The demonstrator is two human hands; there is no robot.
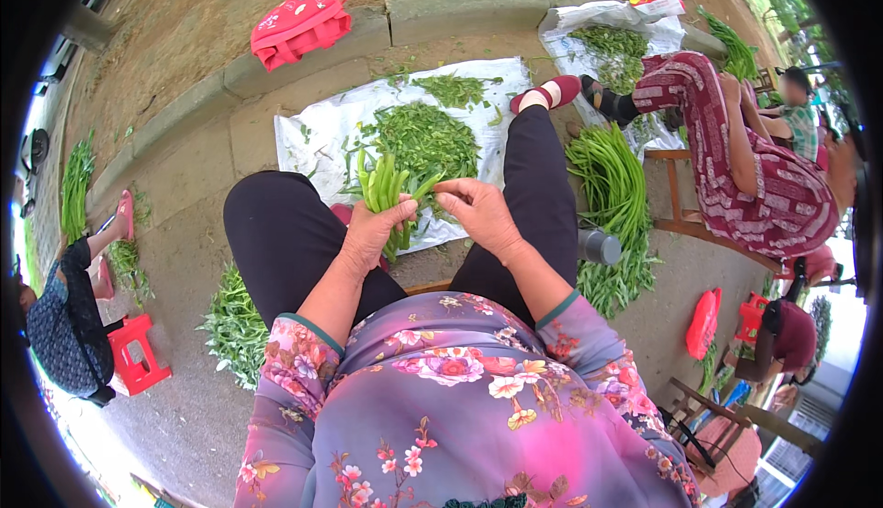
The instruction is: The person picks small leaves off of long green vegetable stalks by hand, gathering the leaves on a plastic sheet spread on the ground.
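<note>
My left hand (377,229) is closed around a bunch of thick green vegetable stems (382,184), held upright between my knees. The thumb and fingertips of my right hand (480,216) pinch the end of a green stem (427,186) that sticks out to the right of the bunch. Beyond both hands, a white plastic sheet (308,136) lies on the ground with a heap of plucked green leaves (428,140) on it. A pile of long leafy stems (609,177) rests to the right of my leg, and another leafy pile (237,324) lies to the left.
A grey cylindrical flask (600,247) stands by my right knee. Past the sheet runs a stone kerb (469,13) with a red bag (302,25) on it. People sit close by at right (727,149) and left (69,315), the latter beside a red stool (138,354).
</note>
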